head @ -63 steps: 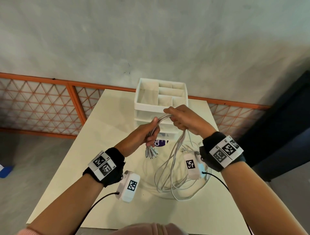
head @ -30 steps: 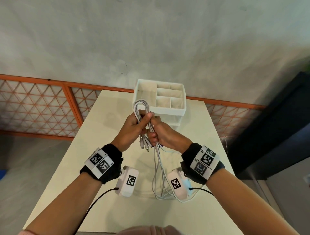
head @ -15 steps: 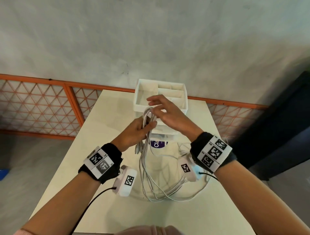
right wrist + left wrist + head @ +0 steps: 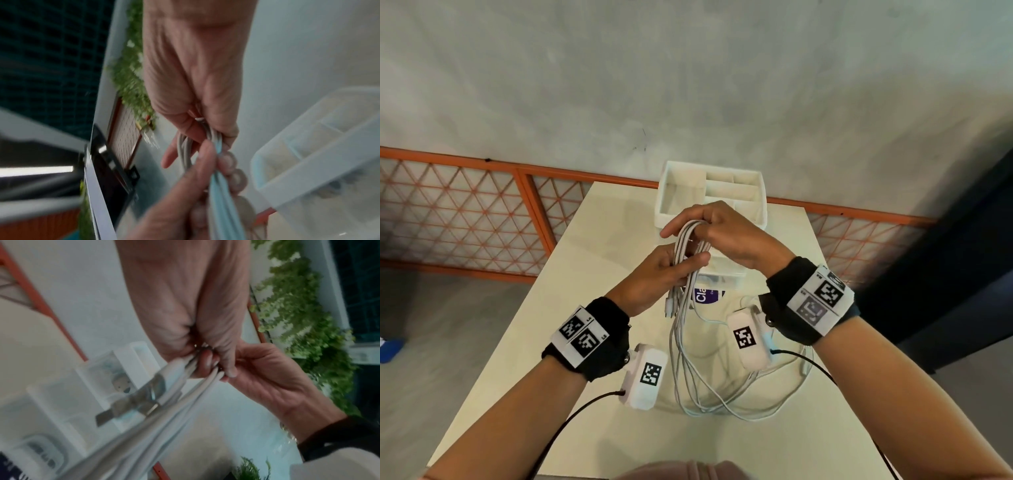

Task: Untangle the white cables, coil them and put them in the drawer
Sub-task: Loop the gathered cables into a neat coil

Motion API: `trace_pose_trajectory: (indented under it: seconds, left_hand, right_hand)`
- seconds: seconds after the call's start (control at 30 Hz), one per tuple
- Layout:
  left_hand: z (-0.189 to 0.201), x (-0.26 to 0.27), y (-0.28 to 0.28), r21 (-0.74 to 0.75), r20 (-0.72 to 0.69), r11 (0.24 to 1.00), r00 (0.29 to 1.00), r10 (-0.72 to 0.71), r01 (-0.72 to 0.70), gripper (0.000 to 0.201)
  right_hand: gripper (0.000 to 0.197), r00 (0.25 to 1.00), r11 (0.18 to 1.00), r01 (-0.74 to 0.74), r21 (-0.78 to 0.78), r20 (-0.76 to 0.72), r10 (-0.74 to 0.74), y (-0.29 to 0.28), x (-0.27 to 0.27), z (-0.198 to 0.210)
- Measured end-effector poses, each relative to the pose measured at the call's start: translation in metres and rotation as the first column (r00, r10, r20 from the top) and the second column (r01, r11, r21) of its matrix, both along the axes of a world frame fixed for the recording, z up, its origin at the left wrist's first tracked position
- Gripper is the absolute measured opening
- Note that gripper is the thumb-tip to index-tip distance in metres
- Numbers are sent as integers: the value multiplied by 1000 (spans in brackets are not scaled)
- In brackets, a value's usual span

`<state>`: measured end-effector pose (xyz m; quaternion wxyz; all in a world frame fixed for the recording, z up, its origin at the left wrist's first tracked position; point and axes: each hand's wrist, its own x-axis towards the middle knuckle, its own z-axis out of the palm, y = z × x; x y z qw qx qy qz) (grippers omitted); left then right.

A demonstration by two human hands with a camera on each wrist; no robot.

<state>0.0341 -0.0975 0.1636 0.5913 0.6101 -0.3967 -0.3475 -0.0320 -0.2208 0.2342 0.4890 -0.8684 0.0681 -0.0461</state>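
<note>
While my left hand (image 4: 654, 284) clamps the bundle of thin white cables (image 4: 685, 270) in a closed grip, my right hand (image 4: 726, 236) pinches the folded top of the same bundle just above it. Their lower loops hang down onto the cream rectangular table (image 4: 592, 246). Behind my hands stands the white plastic drawer organiser with open top compartments (image 4: 722, 186).

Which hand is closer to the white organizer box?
Right. The right hand holds the cables up against the front of the box; the left hand grips them lower, nearer the person.
</note>
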Motion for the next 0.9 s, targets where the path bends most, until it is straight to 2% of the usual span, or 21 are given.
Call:
trace_pose_trajectory:
  seconds: [0.1, 0.23, 0.3, 0.37, 0.43, 0.47, 0.53, 0.57, 0.6, 0.63, 0.7, 0.73, 0.8, 0.9]
  left_hand:
    - [0, -4, -3, -43, -50, 999, 999, -13, 10, 21]
    - [2, -8, -5, -44, -16, 997, 998, -68, 67, 26]
    - [3, -7, -6, -62, -12, 998, 999, -32, 31, 26]
    - [4, -6, -6, -99, -39, 994, 999, 32, -36, 27]
    - [7, -5, -5, -149, -91, 984, 992, 89, -102, 28]
    - [8, -4, -5, -176, -120, 976, 987, 106, -127, 28]
    - [12, 1, -6, -211, -161, 962, 977, 143, -176, 30]
    - [13, 4, -6, -218, -157, 954, 973, 172, -204, 30]
    - [12, 8, -5, -227, -139, 946, 969, 204, -232, 31]
    - [10, 13, -4, -240, -129, 935, 964, 234, -259, 32]
    - [4, 22, -1, -250, -132, 903, 936, 327, -351, 36]
    - [1, 27, 1, -239, -132, 880, 911, 390, -411, 38]
    - [-3, 33, 2, -202, -159, 820, 844, 512, -535, 40]
    - [-3, 30, -6, -177, -266, 757, 771, 579, -629, 35]
  right_hand:
    - [45, 1000, 988, 20, 154, -8, -19, 3, 0, 7]
    - [42, 1000, 982, -7, 188, -19, 11, 4, 0, 13]
    - [43, 999, 970, -28, 241, -10, 31, 0, 1, 9]
    - [50, 999, 941, 21, 337, -47, -5, -3, 0, 1]
    - [65, 988, 928, 49, 370, -153, 9, -7, -6, -13]
    - [69, 968, 939, 15, 344, -240, 72, -7, -10, -21]
    - [66, 877, 968, -145, 204, -426, 221, -4, -19, -39]
    - [52, 833, 961, -243, 135, -479, 278, -3, -21, -49]
    - [29, 815, 952, -299, 69, -500, 292, -1, -22, -55]
    - [10, 827, 953, -303, 29, -488, 278, -1, -22, -58]
    - [20, 872, 974, -225, -25, -452, 189, -5, -23, -56]
    - [19, 900, 986, -161, -33, -414, 134, -6, -24, -52]
    - [14, 952, 985, -102, -143, -303, 55, -5, -25, -45]
    - [22, 968, 924, -199, -325, -213, 134, 16, -23, -37]
